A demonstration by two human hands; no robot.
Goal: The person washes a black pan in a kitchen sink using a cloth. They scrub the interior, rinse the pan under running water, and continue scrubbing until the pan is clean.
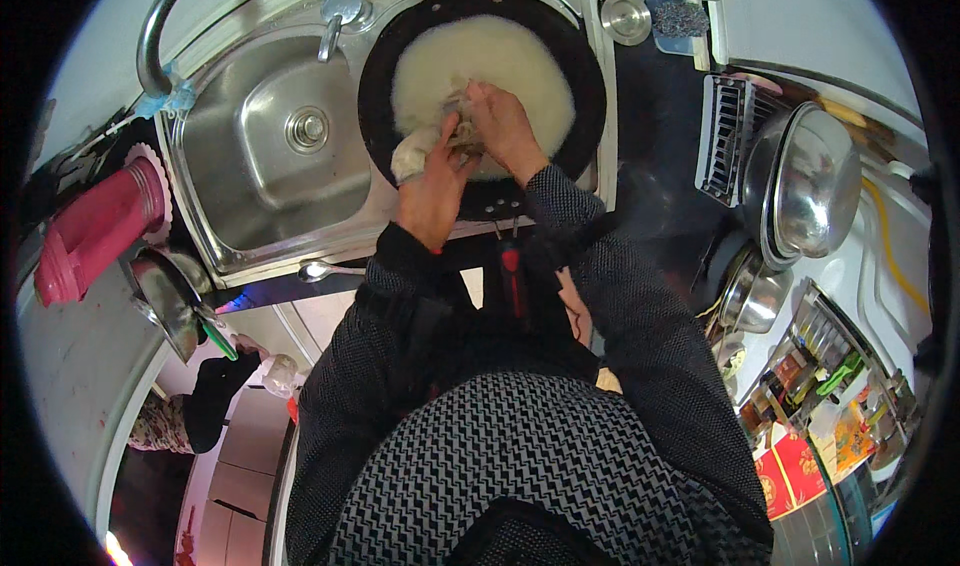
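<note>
A large black wok [375, 100] stands at the sink's right, holding cloudy, pale yellowish liquid [517, 48]. Over its near part, both my hands work at one soft, wet, whitish-brown piece [409, 157], perhaps offal; its exact kind cannot be told. My left hand [435, 191] grips it from below, with a pale lump bulging out on the left side. From the right, my right hand [504, 119] pinches its darker upper part with bent fingers. My fingers hide much of the piece. The wok's black-and-red handle [511, 273] points towards my body.
To the left are a steel sink basin [240, 213], a curved faucet [154, 48] and a spoon [319, 271] on the front edge. Steel bowls [814, 183] and a slotted rack [724, 138] stand right. Another person's dark sleeve [214, 393] shows at lower left.
</note>
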